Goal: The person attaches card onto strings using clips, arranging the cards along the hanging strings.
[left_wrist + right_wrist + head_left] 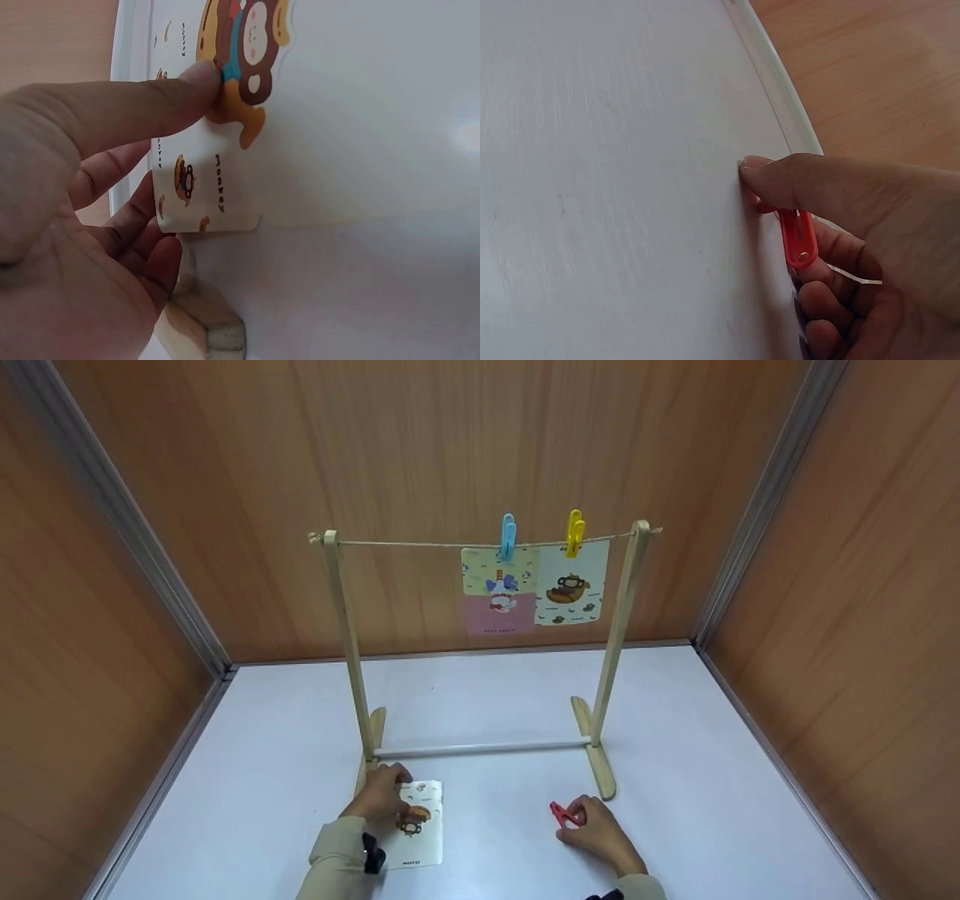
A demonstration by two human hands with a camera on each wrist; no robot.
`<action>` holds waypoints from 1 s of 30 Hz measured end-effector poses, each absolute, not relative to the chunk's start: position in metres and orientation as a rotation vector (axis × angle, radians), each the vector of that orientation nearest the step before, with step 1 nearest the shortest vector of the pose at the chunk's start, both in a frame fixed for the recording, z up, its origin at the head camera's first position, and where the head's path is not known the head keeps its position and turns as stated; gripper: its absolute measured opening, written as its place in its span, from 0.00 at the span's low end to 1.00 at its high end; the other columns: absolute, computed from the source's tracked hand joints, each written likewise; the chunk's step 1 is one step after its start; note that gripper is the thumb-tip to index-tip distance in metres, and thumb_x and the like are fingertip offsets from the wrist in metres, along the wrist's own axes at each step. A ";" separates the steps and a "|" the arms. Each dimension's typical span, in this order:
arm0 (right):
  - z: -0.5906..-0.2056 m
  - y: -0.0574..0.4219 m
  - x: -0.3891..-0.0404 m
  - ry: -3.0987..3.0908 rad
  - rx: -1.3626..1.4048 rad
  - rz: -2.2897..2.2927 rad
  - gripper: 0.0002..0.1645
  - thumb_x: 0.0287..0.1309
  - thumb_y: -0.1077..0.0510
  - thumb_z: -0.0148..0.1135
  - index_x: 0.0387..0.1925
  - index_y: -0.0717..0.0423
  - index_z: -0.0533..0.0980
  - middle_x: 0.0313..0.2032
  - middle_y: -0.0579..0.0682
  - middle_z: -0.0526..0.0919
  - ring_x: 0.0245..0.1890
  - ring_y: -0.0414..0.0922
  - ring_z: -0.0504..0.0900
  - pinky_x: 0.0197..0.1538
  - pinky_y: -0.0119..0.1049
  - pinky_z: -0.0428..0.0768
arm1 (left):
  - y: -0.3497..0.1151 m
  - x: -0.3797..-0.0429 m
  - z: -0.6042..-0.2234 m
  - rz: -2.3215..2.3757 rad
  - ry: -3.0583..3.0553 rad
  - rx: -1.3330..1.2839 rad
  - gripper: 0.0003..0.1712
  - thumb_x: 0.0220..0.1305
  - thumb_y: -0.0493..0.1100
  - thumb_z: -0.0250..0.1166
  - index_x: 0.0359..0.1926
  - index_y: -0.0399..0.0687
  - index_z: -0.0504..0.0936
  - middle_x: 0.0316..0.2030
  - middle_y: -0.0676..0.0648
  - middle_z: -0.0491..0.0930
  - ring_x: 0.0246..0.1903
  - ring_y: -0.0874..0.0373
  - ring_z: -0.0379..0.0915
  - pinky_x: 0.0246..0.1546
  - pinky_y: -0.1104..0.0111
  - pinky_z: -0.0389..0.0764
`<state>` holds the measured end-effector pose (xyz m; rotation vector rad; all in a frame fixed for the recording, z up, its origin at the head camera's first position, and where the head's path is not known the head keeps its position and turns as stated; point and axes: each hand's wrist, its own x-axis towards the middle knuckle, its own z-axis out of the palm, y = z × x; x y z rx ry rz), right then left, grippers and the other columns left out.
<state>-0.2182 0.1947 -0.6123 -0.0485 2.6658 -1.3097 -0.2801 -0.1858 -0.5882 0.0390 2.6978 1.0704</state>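
Note:
My left hand [385, 793] pinches a white card with a monkey picture [424, 840] by its left side, near the foot of the wooden rack. In the left wrist view the thumb lies across the card's printed face [187, 135] and the other fingers are behind its edge. Further right, my right hand [596, 829] holds a red clothespin [561, 813] low over the white table. The right wrist view shows the red clothespin [799, 240] between thumb and fingers, partly hidden by them.
Behind both hands stands a wooden rack [616, 637] with a string [420, 544] across its top. A blue clothespin [508, 537] holds a yellow-and-pink card [499, 615] there; a yellow clothespin [575, 534] holds a white monkey card [592, 592]. Wood-grain panels [465, 450] enclose the white table [712, 780].

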 end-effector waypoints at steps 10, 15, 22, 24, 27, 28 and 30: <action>-0.612 0.193 -0.216 2.664 0.022 -1.347 0.19 0.42 0.60 0.74 0.34 0.62 0.73 0.31 0.50 0.69 0.31 0.44 0.67 0.35 0.36 0.66 | -0.187 -0.278 -0.587 1.092 2.699 0.112 0.28 0.39 0.30 0.77 0.45 0.37 0.75 0.45 0.40 0.74 0.47 0.46 0.70 0.51 0.50 0.74; -0.612 0.193 -0.215 2.670 0.038 -1.335 0.19 0.43 0.60 0.73 0.34 0.61 0.72 0.31 0.51 0.70 0.31 0.44 0.67 0.36 0.36 0.67 | -0.190 -0.280 -0.588 1.106 2.684 0.124 0.29 0.40 0.32 0.77 0.45 0.38 0.74 0.45 0.39 0.75 0.46 0.47 0.72 0.50 0.51 0.75; -0.613 0.194 -0.215 2.678 0.024 -1.329 0.18 0.43 0.60 0.73 0.34 0.61 0.72 0.32 0.50 0.71 0.32 0.44 0.68 0.36 0.35 0.68 | -0.192 -0.278 -0.588 1.148 2.667 0.103 0.28 0.41 0.32 0.77 0.45 0.39 0.74 0.47 0.39 0.76 0.47 0.46 0.73 0.51 0.51 0.74; -0.613 0.194 -0.215 2.672 0.024 -1.327 0.18 0.44 0.60 0.72 0.34 0.61 0.72 0.32 0.51 0.71 0.32 0.44 0.69 0.36 0.36 0.68 | -0.192 -0.276 -0.587 1.172 2.664 0.095 0.28 0.41 0.32 0.77 0.45 0.39 0.74 0.45 0.40 0.77 0.46 0.47 0.73 0.50 0.52 0.75; -0.612 0.194 -0.215 2.663 0.020 -1.331 0.17 0.44 0.61 0.72 0.34 0.61 0.72 0.32 0.51 0.71 0.32 0.44 0.69 0.36 0.36 0.69 | -0.193 -0.275 -0.585 1.199 2.670 0.100 0.27 0.42 0.31 0.76 0.44 0.39 0.74 0.43 0.41 0.78 0.45 0.48 0.75 0.48 0.52 0.76; -0.612 0.194 -0.215 2.663 0.015 -1.334 0.17 0.44 0.61 0.72 0.34 0.61 0.73 0.32 0.51 0.71 0.32 0.44 0.69 0.36 0.36 0.69 | -0.193 -0.275 -0.585 1.212 2.671 0.102 0.26 0.42 0.30 0.76 0.44 0.38 0.74 0.43 0.41 0.79 0.45 0.47 0.75 0.48 0.52 0.76; -0.611 0.194 -0.214 2.667 0.002 -1.339 0.16 0.44 0.61 0.71 0.34 0.61 0.73 0.32 0.51 0.72 0.32 0.44 0.69 0.36 0.36 0.69 | -0.194 -0.274 -0.584 1.235 2.673 0.113 0.26 0.43 0.30 0.75 0.44 0.38 0.74 0.44 0.39 0.79 0.47 0.46 0.75 0.47 0.52 0.77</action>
